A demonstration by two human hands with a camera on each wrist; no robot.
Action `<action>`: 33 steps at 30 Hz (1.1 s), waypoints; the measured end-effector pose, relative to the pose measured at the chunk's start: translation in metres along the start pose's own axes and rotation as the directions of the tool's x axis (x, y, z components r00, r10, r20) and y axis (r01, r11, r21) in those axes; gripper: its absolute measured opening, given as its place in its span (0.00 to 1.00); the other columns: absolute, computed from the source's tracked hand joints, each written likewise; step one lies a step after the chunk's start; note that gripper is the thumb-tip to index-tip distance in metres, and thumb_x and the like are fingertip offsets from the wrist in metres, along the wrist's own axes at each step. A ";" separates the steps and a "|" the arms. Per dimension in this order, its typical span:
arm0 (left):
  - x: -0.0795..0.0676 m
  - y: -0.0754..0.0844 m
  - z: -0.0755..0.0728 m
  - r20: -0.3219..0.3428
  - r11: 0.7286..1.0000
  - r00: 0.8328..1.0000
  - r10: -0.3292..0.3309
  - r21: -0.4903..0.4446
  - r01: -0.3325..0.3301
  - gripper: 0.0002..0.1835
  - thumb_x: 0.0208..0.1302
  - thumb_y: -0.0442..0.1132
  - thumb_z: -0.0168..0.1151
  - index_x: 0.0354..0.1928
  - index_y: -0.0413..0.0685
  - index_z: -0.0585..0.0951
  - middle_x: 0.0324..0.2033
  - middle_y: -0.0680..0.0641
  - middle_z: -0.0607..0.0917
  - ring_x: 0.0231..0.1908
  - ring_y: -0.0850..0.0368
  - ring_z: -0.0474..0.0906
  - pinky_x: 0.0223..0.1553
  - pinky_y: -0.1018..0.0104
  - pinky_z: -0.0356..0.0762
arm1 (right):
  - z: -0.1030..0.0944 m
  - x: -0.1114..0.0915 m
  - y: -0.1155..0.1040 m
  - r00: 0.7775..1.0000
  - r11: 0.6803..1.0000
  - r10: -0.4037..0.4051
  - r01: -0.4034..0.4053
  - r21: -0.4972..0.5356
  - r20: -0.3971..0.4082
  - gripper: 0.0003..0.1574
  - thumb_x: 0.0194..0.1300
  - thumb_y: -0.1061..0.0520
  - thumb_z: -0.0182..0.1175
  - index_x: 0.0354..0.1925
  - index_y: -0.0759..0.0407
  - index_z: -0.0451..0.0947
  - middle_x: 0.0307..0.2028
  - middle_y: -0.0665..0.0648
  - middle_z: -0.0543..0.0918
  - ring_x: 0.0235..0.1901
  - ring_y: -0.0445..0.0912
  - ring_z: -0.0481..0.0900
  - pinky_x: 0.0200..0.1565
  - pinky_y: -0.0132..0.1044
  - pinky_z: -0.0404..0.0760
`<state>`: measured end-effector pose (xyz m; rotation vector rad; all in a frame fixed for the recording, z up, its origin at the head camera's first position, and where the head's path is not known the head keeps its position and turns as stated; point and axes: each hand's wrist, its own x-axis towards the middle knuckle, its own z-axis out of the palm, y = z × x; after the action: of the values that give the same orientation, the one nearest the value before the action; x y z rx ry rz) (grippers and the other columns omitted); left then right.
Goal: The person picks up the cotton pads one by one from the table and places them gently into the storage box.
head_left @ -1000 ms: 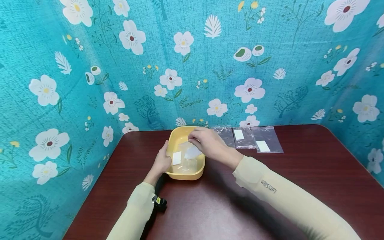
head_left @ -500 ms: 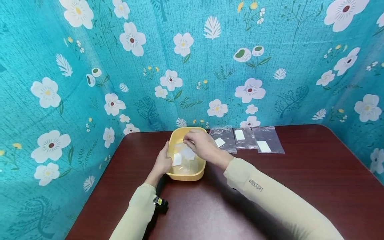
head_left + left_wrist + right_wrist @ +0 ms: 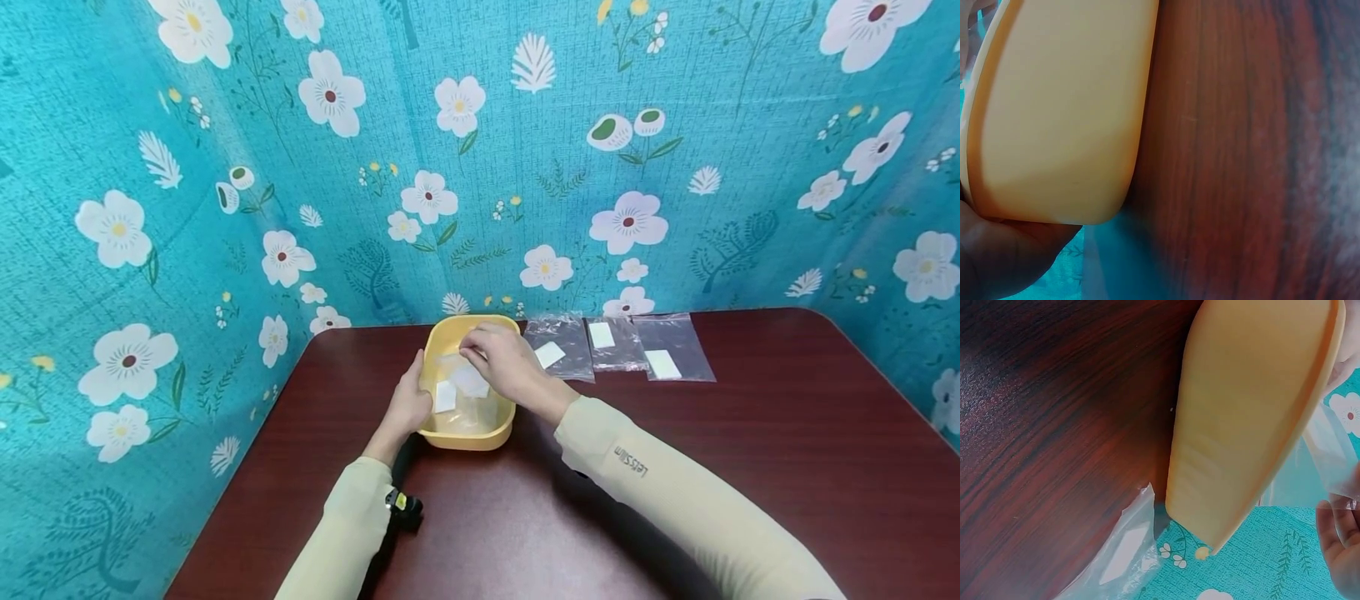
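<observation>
A yellow plastic basin (image 3: 468, 442) sits near the back of the table. My left hand (image 3: 408, 404) grips its left side; the left wrist view shows this hand (image 3: 1010, 256) at the end of the basin wall (image 3: 1066, 112). Over the basin, my right hand (image 3: 506, 358) pinches the top of a clear plastic bag (image 3: 470, 379) that hangs down inside. The right wrist view has the right hand (image 3: 1341, 550) at the edge with the see-through bag (image 3: 1329, 450) between its fingertips. More clear bags, one with a white card (image 3: 446, 397), lie in the basin.
To the basin's right, three clear bags lie along the table's back edge: a left bag (image 3: 570, 342), a middle bag (image 3: 618, 354) and a right bag (image 3: 686, 337), each with a white card. A flowered blue cloth (image 3: 480, 167) hangs behind the dark red-brown table (image 3: 787, 433).
My right hand has moved a little left with the pinched bag, uncovering the white card in the left table bag. My left hand has stayed on the basin.
</observation>
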<state>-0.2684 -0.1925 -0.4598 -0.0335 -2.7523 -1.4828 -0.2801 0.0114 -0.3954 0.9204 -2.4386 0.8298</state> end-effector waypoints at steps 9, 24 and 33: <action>-0.001 -0.001 -0.001 -0.006 1.000 1.000 -0.002 0.000 0.002 0.45 0.56 0.17 0.40 0.79 0.40 0.48 0.76 0.38 0.55 0.74 0.46 0.53 0.72 0.50 0.53 | 0.007 0.000 0.000 1.000 1.000 0.023 -0.023 0.013 0.004 0.05 0.68 0.56 0.65 0.37 0.54 0.87 0.35 0.50 0.84 0.35 0.44 0.81 0.41 0.39 0.81; 0.001 -0.003 0.000 -0.015 1.000 1.000 0.011 -0.015 -0.011 0.45 0.55 0.17 0.41 0.79 0.39 0.50 0.76 0.38 0.56 0.74 0.46 0.53 0.72 0.51 0.53 | 0.033 -0.011 0.009 0.993 0.995 0.099 -0.099 0.009 0.066 0.04 0.67 0.55 0.66 0.36 0.53 0.87 0.34 0.49 0.83 0.36 0.45 0.80 0.44 0.41 0.80; 0.001 0.000 0.000 -0.006 1.000 1.000 -0.016 -0.024 0.015 0.46 0.55 0.16 0.40 0.79 0.40 0.48 0.77 0.39 0.54 0.75 0.46 0.50 0.72 0.50 0.51 | 0.037 -0.016 0.022 0.978 0.987 0.159 -0.160 -0.003 0.137 0.05 0.68 0.55 0.65 0.37 0.53 0.87 0.36 0.50 0.83 0.39 0.45 0.81 0.46 0.41 0.80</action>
<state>-0.2691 -0.1922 -0.4596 -0.0081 -2.7365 -1.5174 -0.2896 0.0085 -0.4401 0.8167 -2.6581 0.8567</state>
